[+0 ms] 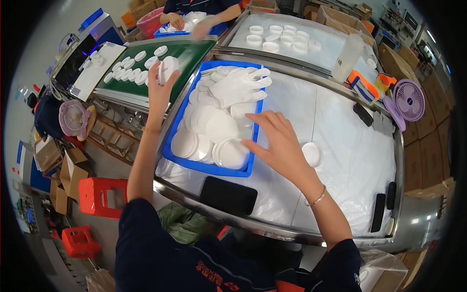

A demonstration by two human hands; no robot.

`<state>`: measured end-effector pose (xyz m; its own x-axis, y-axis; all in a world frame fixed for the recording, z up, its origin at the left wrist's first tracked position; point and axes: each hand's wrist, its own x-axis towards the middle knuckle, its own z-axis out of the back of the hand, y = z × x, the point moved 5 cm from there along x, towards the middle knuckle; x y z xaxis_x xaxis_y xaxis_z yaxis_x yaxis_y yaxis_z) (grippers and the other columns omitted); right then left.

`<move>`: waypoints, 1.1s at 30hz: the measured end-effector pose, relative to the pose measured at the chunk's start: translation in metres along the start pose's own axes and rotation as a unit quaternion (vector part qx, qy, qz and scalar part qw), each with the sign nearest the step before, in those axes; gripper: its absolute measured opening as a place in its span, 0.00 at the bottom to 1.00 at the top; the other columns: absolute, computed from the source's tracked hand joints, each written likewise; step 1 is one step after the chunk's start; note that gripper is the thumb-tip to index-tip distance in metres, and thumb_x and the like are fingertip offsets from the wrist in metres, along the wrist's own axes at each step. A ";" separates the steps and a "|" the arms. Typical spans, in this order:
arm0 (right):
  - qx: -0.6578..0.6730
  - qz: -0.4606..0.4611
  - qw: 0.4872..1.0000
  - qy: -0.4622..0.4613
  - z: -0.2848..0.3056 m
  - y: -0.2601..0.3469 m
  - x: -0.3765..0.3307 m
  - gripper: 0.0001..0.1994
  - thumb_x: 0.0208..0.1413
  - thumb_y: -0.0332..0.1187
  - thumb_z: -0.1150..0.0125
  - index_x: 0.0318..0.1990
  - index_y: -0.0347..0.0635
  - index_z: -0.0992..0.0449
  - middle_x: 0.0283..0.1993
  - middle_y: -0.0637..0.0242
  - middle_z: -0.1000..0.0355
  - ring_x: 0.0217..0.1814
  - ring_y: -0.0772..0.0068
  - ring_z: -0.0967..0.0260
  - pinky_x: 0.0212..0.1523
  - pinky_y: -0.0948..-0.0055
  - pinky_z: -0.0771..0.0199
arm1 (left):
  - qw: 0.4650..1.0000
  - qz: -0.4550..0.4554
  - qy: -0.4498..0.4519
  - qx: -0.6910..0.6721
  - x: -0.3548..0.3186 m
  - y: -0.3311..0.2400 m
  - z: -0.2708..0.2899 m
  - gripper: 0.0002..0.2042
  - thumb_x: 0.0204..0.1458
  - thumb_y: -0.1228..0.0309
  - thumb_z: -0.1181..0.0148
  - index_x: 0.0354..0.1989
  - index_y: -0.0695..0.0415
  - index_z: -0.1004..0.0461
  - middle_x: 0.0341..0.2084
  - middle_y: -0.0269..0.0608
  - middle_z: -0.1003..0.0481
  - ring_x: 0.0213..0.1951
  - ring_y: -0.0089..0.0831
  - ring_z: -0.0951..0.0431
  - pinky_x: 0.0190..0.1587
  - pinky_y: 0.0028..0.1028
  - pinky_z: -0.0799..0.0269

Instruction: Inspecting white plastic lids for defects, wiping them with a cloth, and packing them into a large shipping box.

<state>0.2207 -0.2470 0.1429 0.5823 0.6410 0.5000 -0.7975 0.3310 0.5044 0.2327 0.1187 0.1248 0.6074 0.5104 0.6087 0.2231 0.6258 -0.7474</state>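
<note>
My left hand (158, 90) is raised at the near edge of the green conveyor belt (187, 52), its fingers closed on a white round cap (168, 68). More white caps (134, 75) lie in loose rows on the belt beyond it. My right hand (279, 142) hovers at the right side of a blue tray (208, 169), thumb and fingers apart with nothing between them. White discs (221, 127) fill the tray in overlapping piles. A white glove (238, 86) lies on top of them at the far end. One white cap (312, 154) rests on the table to the right of my right hand.
A black phone (228, 195) lies near the table's front edge. Spray bottle (346, 57), purple fan (408, 100) and orange-blue packs (363, 86) stand at the right. Several caps (287, 38) sit on the far table. Across from me, a co-worker's hands are over another blue tray (168, 34).
</note>
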 end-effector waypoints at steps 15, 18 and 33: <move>0.276 -0.173 0.912 -0.251 0.073 -0.052 -0.055 0.16 0.57 0.25 0.38 0.52 0.40 0.31 0.29 0.71 0.30 0.30 0.81 0.34 0.32 0.78 0.33 | 0.878 0.174 0.161 -0.417 -0.158 -0.212 -0.138 0.29 0.60 0.60 0.43 0.67 0.56 0.42 0.63 0.42 0.40 0.63 0.32 0.39 0.63 0.35 0.42; 0.349 -0.192 0.853 -0.336 0.108 -0.077 -0.093 0.13 0.58 0.26 0.38 0.50 0.39 0.30 0.30 0.75 0.30 0.31 0.85 0.36 0.34 0.81 0.34 | 0.752 0.292 0.262 -0.529 -0.191 -0.227 -0.195 0.28 0.62 0.51 0.49 0.66 0.52 0.40 0.64 0.35 0.39 0.63 0.30 0.38 0.60 0.36 0.40; -0.098 -0.101 0.945 -0.294 0.099 -0.062 -0.121 0.14 0.51 0.27 0.35 0.47 0.46 0.20 0.48 0.64 0.28 0.47 0.59 0.36 0.48 0.68 0.32 | 0.543 0.430 0.375 -0.617 -0.263 -0.227 -0.246 0.34 0.60 0.38 0.59 0.69 0.46 0.45 0.65 0.34 0.42 0.65 0.32 0.41 0.65 0.38 0.45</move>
<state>0.2157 -0.4139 0.1211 0.6662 0.0740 0.7421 -0.6416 0.5640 0.5199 0.2100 -0.3027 0.0687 0.9278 -0.3709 -0.0394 -0.3278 -0.7605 -0.5606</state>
